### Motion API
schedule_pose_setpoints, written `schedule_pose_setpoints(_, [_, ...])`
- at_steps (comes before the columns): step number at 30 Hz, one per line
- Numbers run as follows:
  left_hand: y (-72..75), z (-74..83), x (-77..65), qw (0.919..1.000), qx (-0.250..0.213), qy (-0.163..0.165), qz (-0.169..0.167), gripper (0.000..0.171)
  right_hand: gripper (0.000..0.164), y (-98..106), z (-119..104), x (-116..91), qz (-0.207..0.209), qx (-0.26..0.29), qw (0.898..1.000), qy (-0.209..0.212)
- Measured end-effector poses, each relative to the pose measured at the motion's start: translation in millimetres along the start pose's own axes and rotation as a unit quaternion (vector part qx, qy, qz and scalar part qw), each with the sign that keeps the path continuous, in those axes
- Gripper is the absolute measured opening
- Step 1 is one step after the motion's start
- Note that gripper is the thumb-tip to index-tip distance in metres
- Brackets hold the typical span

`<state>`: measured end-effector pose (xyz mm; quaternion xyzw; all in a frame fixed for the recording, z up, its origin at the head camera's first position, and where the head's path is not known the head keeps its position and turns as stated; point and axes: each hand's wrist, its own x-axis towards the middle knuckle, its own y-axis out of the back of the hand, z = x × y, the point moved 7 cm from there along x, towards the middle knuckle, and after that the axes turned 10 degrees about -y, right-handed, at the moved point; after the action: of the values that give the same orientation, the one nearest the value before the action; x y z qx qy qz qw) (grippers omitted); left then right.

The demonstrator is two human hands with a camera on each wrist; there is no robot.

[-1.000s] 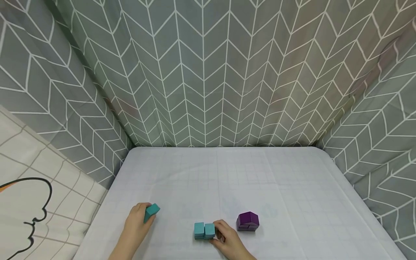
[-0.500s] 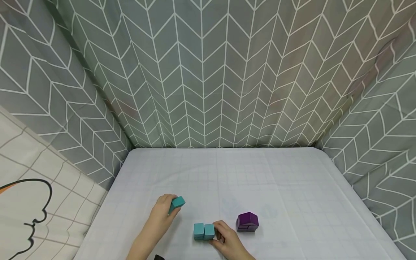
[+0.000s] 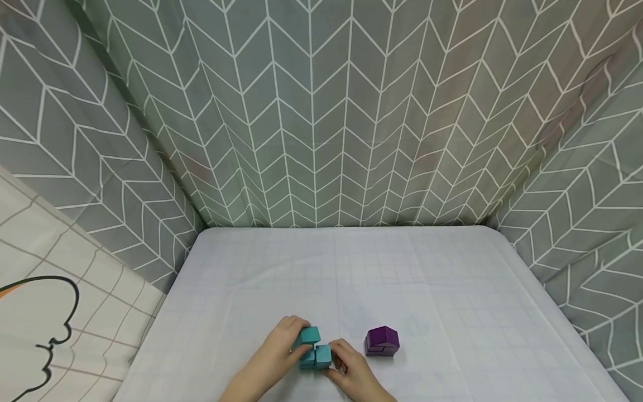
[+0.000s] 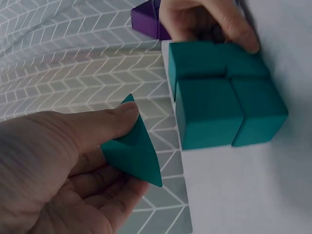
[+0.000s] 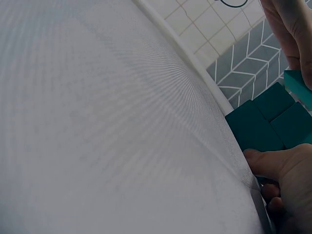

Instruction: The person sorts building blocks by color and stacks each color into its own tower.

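Observation:
My left hand [image 3: 271,353] pinches a teal triangular prism block [image 4: 132,152] between thumb and fingers. It holds the prism up beside a stack of teal blocks [image 4: 209,114], above the stack's left side in the head view. Two columns make up this stack, with a narrow gap at the top between them. My right hand [image 3: 355,373] grips the stack's right side, thumb toward the front and index finger toward the back. In the right wrist view the right thumb [image 5: 268,163] lies against the teal blocks, and the prism shows above them.
A small purple block house [image 3: 382,341] with a peaked top stands right of my right hand. White cloth covers the table [image 3: 427,279]. Grey chevron curtains [image 3: 326,111] close off the back and sides, and a white checked cloth [image 3: 50,251] hangs at left.
My left hand has carried the prism rightward and slightly down, from the table's left part to the teal stack. My right hand and the purple house stay in place.

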<state>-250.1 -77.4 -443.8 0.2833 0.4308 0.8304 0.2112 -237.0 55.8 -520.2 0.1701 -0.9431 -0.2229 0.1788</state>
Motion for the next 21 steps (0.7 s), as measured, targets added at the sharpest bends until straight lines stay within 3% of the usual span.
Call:
schedule_pose_setpoints(5, [-9.9, 5.1, 0.8, 0.9995, -0.006, -0.029, -0.014, 0.032, 0.033, -5.8, 16.6, -1.8, 0.002, -0.004, 1.000, 0.006])
schedule_pose_setpoints(11, [-16.6, 9.5, 0.6, 0.9983, -0.009, -0.053, -0.020, 0.032, 0.034, -7.2, 21.6, -2.0, -0.004, 0.006, 1.000, 0.001])
schedule_pose_setpoints(16, [-19.1, 10.2, 0.8, 0.9978, -0.015, -0.060, -0.022, 0.032, 0.036, -5.7, 17.5, -2.0, 0.008, -0.002, 1.000, 0.009])
schedule_pose_setpoints(21, [-22.2, 9.6, 0.5, 0.9977, -0.012, -0.063, -0.022, 0.033, 0.037, 0.6, -1.3, -0.5, 0.017, 0.005, 1.000, 0.010])
